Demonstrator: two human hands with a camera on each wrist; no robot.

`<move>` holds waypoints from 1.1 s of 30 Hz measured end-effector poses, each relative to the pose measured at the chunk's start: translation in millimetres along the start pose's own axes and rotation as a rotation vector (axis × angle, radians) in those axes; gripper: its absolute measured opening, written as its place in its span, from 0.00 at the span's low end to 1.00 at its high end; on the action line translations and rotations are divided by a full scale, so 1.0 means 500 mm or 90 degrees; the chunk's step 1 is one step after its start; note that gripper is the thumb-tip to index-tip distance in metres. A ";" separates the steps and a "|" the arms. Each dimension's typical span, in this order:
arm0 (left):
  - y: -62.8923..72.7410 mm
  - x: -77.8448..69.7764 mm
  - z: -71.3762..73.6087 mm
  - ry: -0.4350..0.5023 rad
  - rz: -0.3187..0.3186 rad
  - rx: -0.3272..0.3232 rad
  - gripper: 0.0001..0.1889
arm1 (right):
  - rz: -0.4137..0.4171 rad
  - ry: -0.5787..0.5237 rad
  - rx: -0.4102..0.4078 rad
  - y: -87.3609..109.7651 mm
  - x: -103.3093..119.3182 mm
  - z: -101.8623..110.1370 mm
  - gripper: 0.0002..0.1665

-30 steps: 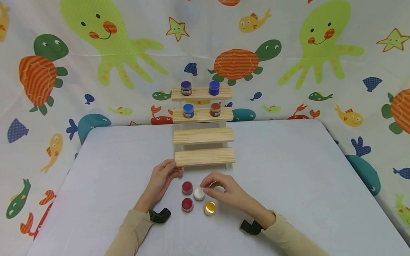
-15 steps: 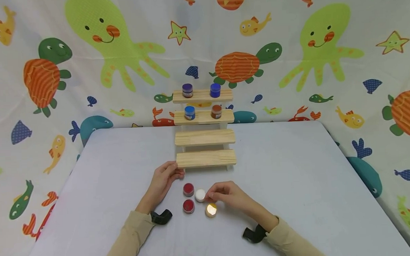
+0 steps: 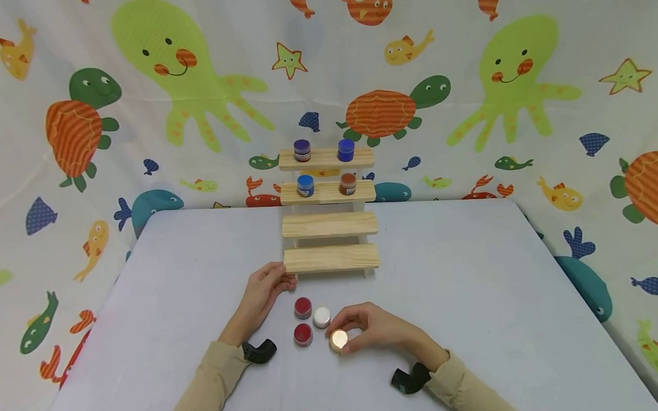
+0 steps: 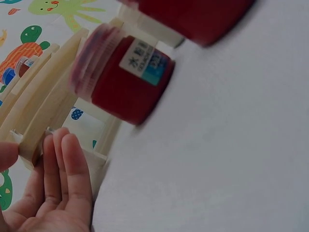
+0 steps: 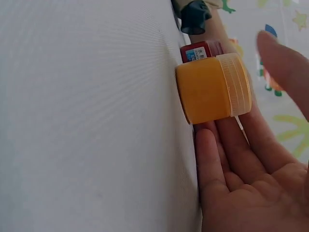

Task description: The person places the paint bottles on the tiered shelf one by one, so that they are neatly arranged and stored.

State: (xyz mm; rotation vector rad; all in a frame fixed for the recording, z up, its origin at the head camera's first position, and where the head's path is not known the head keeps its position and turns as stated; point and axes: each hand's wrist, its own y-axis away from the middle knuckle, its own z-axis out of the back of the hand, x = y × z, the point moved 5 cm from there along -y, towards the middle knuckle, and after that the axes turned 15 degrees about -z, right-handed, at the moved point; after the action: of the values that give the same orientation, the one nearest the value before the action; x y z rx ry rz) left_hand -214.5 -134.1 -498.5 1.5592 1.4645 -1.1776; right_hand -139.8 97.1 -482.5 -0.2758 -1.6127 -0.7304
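My left hand point(image 3: 263, 290) grips the left end of the lowest step of a wooden tiered display stand point(image 3: 331, 258), thumb on one side and fingers on the other point(image 4: 53, 193). My right hand point(image 3: 377, 326) is spread around a jar of yellow paint point(image 3: 338, 341). In the right wrist view the fingers reach beside this yellow jar point(image 5: 205, 89), while the thumb stands apart from it. Left of it on the table are two red paint jars point(image 3: 303, 308), one behind the other point(image 3: 303, 334), and a white paint jar point(image 3: 322, 317).
On the stand's top step are a purple jar point(image 3: 302, 150) and a dark blue jar point(image 3: 346, 150). A lighter blue jar point(image 3: 305, 186) and a brown jar point(image 3: 347, 183) occupy the step below. A white cloth covers the table point(image 3: 473, 285); a sea-animal curtain point(image 3: 324, 60) hangs behind.
My right hand has moved from beside the white jar toward me, to the yellow jar, and its thumb and fingers have spread around it. The left hand stays at the stand.
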 end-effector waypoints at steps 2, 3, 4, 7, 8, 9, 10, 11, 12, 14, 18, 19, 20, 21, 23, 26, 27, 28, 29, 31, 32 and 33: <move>0.001 0.000 0.001 -0.003 0.001 0.001 0.15 | 0.015 0.003 0.006 0.000 0.002 -0.002 0.23; 0.001 0.000 0.001 -0.005 0.001 0.002 0.15 | 0.019 0.004 0.006 0.000 0.002 -0.003 0.23; 0.001 0.001 0.002 -0.006 0.000 0.003 0.16 | 0.021 0.005 0.006 0.000 0.002 -0.003 0.24; 0.002 0.001 0.003 -0.007 -0.002 0.005 0.16 | 0.017 0.009 0.003 -0.002 0.001 -0.003 0.25; 0.002 0.001 0.003 -0.007 -0.003 0.005 0.16 | 0.018 0.011 0.002 -0.002 0.001 -0.003 0.25; 0.002 0.001 0.003 -0.007 -0.001 0.004 0.15 | 0.015 0.012 0.000 -0.002 0.000 -0.003 0.24; 0.002 0.002 0.004 -0.010 0.000 0.003 0.15 | 0.014 0.015 -0.001 -0.002 -0.001 -0.003 0.24; 0.002 0.002 0.004 -0.010 0.002 0.002 0.15 | 0.012 0.018 -0.003 -0.002 -0.002 -0.003 0.24; 0.002 0.003 0.004 -0.010 0.004 0.000 0.15 | 0.010 0.020 -0.004 -0.002 -0.002 -0.003 0.24; 0.003 0.003 0.005 -0.013 0.007 -0.003 0.15 | 0.010 0.027 -0.006 -0.002 -0.003 -0.004 0.23; 0.004 0.003 0.004 -0.012 0.010 -0.005 0.15 | 0.008 0.031 -0.010 -0.003 -0.003 -0.004 0.23; 0.003 0.002 0.004 -0.013 0.009 -0.003 0.15 | 0.008 0.032 -0.011 -0.003 -0.002 -0.004 0.22; 0.003 0.002 0.003 -0.013 0.010 -0.004 0.15 | 0.008 0.033 -0.012 -0.003 -0.003 -0.004 0.22; 0.003 0.002 0.002 -0.011 0.010 -0.003 0.15 | 0.009 0.034 -0.012 -0.003 -0.003 -0.004 0.22; 0.001 0.002 0.002 -0.009 0.011 -0.002 0.16 | 0.008 0.036 -0.015 -0.003 -0.003 -0.003 0.22; 0.000 0.003 0.002 -0.008 0.011 -0.002 0.16 | 0.004 0.040 -0.017 -0.003 -0.002 -0.003 0.22; 0.000 0.003 0.002 -0.008 0.011 -0.002 0.16 | 0.003 0.042 -0.017 -0.003 -0.001 -0.002 0.22; 0.000 0.003 0.002 -0.009 0.011 -0.003 0.16 | 0.000 0.043 -0.018 -0.003 -0.001 -0.002 0.22; -0.001 0.003 0.002 -0.010 0.012 -0.003 0.16 | -0.002 0.043 -0.018 -0.003 0.000 -0.002 0.22; -0.001 0.003 0.002 -0.012 0.014 -0.003 0.16 | -0.004 0.044 -0.018 -0.003 0.000 -0.002 0.22; -0.001 0.004 0.003 -0.013 0.015 -0.003 0.16 | -0.004 0.043 -0.018 -0.003 0.000 -0.001 0.22; -0.001 0.004 0.003 -0.014 0.015 -0.003 0.17 | -0.003 0.042 -0.019 -0.003 -0.001 0.000 0.22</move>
State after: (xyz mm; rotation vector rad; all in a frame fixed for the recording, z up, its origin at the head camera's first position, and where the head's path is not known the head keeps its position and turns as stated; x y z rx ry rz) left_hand -215.5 -134.5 -500.9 1.5514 1.4290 -1.1742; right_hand -140.4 96.0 -483.2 -0.2666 -1.5413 -0.7601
